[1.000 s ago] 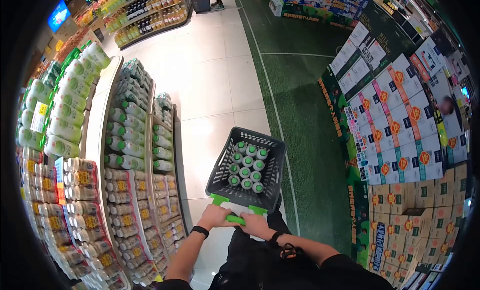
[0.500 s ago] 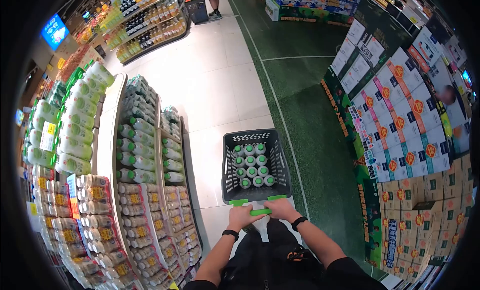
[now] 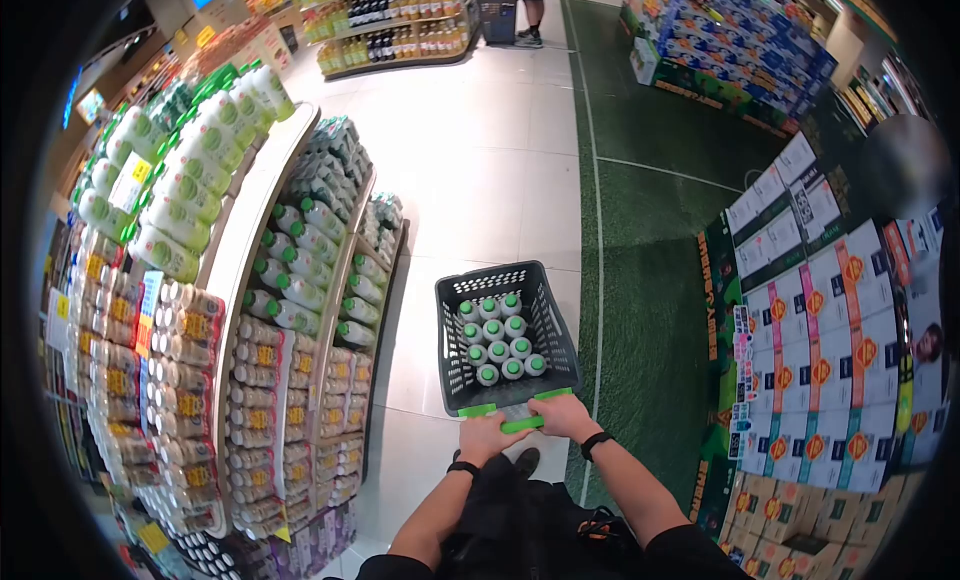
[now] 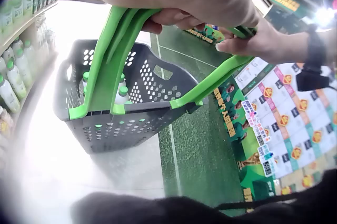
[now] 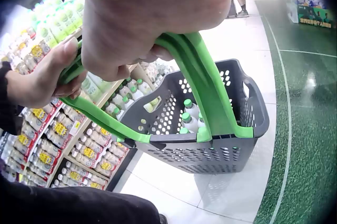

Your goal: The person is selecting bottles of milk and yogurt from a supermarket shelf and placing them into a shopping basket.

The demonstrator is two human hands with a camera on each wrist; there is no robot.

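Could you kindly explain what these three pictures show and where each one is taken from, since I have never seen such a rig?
There is no machine: a person wears three cameras. The wide picture looks down from the head; the other two look out from each wrist. The left hand and the right hand both grip the green handle of a grey basket that holds white bottles with green caps. Shelves of drinks stand to the person's left, stacked cartons to the right.

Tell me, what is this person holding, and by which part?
The left hand and the right hand both grip the grey basket by its green handle, side by side on the bar.
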